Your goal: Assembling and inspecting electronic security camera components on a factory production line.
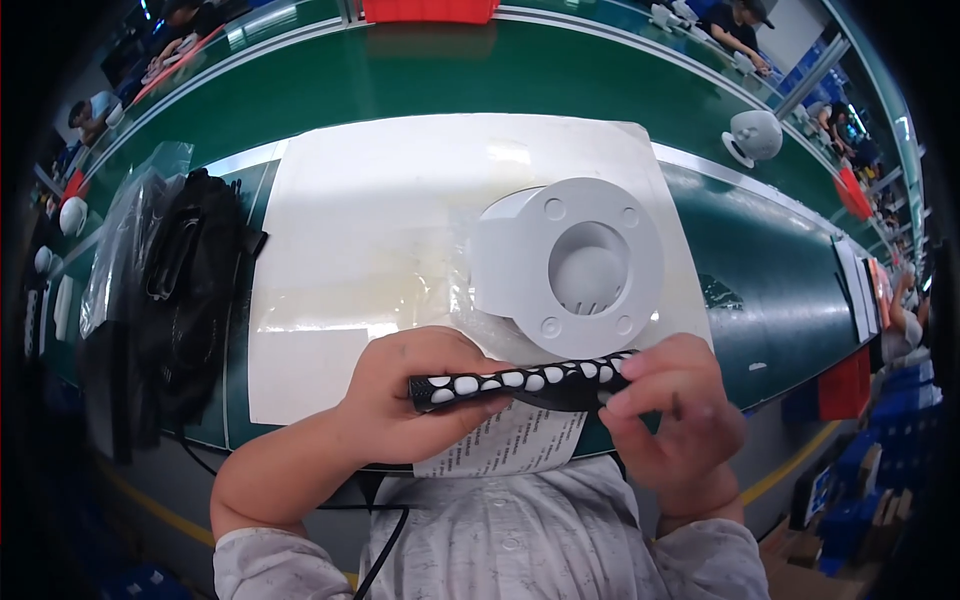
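My left hand (405, 390) and my right hand (668, 400) both grip a black strip with white oval pads (520, 381), held level between them just above the table's near edge. Right behind the strip stands a white round plastic housing with a central hollow and screw holes (578, 265). It rests on a white sheet (400, 220) on the green table. A printed paper slip (505, 445) hangs under the strip, against my grey shirt.
A pile of black cables in clear bags (185, 270) lies at the left. Another white round housing (755, 135) sits on the green conveyor (480, 75) at the right. Red bins (430, 10) and other people line the far side. A black cord (385, 545) hangs by my shirt.
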`<state>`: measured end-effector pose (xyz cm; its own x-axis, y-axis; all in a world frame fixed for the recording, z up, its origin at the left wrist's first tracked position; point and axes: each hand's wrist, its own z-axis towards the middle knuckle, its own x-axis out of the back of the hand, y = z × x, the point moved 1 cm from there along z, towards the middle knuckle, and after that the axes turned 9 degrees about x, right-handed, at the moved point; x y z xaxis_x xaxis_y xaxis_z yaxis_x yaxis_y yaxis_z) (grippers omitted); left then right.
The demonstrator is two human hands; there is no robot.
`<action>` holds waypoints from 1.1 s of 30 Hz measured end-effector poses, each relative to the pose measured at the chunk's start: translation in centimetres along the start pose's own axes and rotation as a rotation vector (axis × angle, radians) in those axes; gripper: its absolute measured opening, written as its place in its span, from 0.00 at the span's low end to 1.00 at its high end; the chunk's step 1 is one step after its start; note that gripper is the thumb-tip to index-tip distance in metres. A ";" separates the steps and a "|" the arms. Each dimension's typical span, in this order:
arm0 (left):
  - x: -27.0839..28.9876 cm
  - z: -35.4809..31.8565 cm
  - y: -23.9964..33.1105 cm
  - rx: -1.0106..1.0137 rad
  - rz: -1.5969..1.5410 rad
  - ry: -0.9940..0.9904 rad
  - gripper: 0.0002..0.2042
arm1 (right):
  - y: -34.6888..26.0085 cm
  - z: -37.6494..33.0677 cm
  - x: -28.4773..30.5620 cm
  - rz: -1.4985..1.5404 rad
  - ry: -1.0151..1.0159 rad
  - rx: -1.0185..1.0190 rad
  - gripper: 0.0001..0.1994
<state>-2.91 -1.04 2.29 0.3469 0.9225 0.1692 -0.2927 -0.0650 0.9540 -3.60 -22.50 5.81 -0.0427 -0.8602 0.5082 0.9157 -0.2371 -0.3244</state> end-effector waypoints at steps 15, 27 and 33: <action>-0.3 0.4 0.2 -0.198 0.042 0.053 0.13 | 4.9 3.8 0.5 0.214 0.321 -0.088 0.38; -0.3 0.7 -1.0 -0.216 0.041 -0.115 0.15 | 5.6 5.5 1.9 -0.086 -0.151 -0.021 0.36; -0.4 0.6 -0.7 -0.174 0.103 -0.192 0.14 | 5.1 4.3 2.1 -0.342 -0.261 0.351 0.22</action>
<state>-2.30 -1.58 1.73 0.4652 0.8240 0.3233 -0.4783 -0.0733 0.8751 2.64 -23.59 8.64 -0.3011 -0.6096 0.7333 0.9472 -0.2801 0.1560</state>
